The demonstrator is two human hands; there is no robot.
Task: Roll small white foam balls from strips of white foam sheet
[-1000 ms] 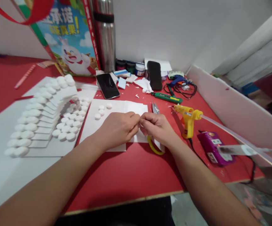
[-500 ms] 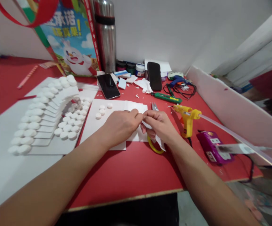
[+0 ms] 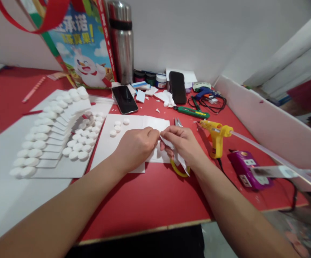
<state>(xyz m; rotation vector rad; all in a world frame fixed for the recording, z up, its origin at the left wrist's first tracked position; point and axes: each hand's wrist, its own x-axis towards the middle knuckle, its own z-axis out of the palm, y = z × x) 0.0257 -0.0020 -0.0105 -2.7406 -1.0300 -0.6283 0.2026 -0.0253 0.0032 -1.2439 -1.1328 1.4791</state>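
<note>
My left hand (image 3: 138,145) is closed, thumb and fingertips pinched against the tips of my right hand (image 3: 181,144); what lies between its fingertips is hidden. A crumpled strip of white tissue paper (image 3: 182,165) is gripped in my closed right hand and hangs below the palm. Under that hand lie scissors (image 3: 178,172), their yellow handle and metal blades showing on either side. White sheets (image 3: 128,163) lie beneath both hands, and several small white round discs (image 3: 113,133) rest on the left sheet.
At left, a fan-like piece of white cards and round discs (image 3: 41,137) stands on white board. A yellow glue gun (image 3: 216,138) and purple power box (image 3: 248,168) are at right. Behind are a phone (image 3: 124,99), green cutter (image 3: 192,112), steel flask (image 3: 121,46) and printed bag (image 3: 82,50).
Both hands stay close together, with the left shifted slightly left and down. More of the white tissue paper shows between them. The whole view has shifted slightly.
</note>
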